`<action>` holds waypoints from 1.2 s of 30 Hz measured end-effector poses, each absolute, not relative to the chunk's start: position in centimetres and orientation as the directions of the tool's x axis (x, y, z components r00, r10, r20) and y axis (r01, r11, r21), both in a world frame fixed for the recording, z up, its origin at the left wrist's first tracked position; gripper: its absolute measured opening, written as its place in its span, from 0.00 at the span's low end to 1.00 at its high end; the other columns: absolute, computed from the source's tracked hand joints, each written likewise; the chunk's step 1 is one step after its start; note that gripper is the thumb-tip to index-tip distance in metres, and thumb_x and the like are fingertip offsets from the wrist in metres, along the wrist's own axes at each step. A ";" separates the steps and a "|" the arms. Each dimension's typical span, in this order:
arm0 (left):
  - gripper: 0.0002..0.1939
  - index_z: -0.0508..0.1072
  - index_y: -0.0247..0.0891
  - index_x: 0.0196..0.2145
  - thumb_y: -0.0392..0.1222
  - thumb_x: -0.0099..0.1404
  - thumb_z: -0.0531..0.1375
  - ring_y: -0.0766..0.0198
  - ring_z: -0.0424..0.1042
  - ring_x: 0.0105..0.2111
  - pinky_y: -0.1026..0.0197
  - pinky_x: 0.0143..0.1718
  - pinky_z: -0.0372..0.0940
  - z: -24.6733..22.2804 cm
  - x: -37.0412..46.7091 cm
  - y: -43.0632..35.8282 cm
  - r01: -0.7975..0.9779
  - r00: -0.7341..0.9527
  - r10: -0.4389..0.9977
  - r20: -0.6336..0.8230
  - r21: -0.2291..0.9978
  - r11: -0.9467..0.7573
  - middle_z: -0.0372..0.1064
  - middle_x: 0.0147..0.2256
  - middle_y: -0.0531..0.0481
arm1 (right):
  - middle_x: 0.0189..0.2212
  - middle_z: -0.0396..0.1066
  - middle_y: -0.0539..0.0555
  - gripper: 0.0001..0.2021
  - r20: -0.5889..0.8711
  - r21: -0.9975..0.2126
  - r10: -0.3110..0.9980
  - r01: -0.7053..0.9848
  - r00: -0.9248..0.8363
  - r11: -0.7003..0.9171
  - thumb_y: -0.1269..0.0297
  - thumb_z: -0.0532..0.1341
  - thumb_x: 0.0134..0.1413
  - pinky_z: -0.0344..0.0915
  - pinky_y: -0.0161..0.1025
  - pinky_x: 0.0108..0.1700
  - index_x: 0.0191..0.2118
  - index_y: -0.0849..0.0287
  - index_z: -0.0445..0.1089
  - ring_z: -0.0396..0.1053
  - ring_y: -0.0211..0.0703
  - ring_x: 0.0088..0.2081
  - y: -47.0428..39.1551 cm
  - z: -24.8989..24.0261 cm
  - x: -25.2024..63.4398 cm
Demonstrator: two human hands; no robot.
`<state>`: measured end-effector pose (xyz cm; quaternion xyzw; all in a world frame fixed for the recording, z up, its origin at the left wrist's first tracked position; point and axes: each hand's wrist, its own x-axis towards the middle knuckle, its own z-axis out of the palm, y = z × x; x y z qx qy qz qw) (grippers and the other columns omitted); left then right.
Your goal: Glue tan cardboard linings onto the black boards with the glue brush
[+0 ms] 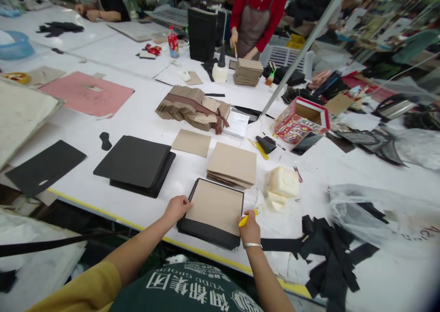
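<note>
A beige board [216,204] lies on a stack of black sheets [209,233] at the table's front edge, a black strip showing along its near side. My left hand [178,208] is closed at the board's left edge, fingertips pinching there. In my right hand [250,229], by the board's right edge, is a yellow-handled brush [244,220]. Its tip points away, toward a cut-open cream plastic container [282,188]. Just behind the board sits a pile of beige boards [232,163]. To the left stands a stack of black panels [134,160].
Black strips [330,257] and a clear plastic bag [371,211] lie to the right. Farther back are tied beige pieces [189,105], a red patterned box [302,119] and a slanting metal pole [305,50]. Across the table a person in red sleeves works with a brush.
</note>
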<state>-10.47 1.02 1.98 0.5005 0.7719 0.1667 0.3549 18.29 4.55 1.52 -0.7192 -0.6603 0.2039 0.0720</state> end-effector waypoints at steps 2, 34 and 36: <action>0.10 0.68 0.37 0.25 0.45 0.56 0.55 0.63 0.65 0.28 0.63 0.29 0.55 2.6 -10.3 1.1 0.768 -0.227 0.920 -0.321 0.521 0.371 0.66 0.25 0.50 | 0.20 0.64 0.49 0.12 -0.190 -0.326 0.981 0.940 0.042 -0.104 0.60 0.55 0.51 0.51 0.33 0.24 0.40 0.59 0.58 0.64 0.40 0.21 4.6 1.9 18.5; 0.26 0.58 0.45 0.56 0.53 0.61 0.51 0.54 0.47 0.58 0.45 0.58 0.35 -1.2 -5.2 -1.6 0.773 0.538 0.836 0.109 0.331 -0.541 0.50 0.59 0.48 | 0.17 0.64 0.46 0.14 -0.197 -0.838 0.921 0.430 0.336 -0.336 0.54 0.53 0.49 0.60 0.29 0.18 0.34 0.60 0.67 0.62 0.32 0.15 7.3 7.3 24.0; 0.26 0.58 0.45 0.56 0.53 0.61 0.51 0.54 0.48 0.58 0.45 0.58 0.35 -1.4 -5.2 -1.7 0.775 0.534 0.837 0.117 0.327 -0.540 0.50 0.59 0.48 | 0.21 0.67 0.48 0.17 -0.138 -0.839 0.916 0.448 0.378 -0.311 0.53 0.51 0.51 0.62 0.30 0.21 0.39 0.60 0.66 0.64 0.32 0.17 5.4 7.1 26.7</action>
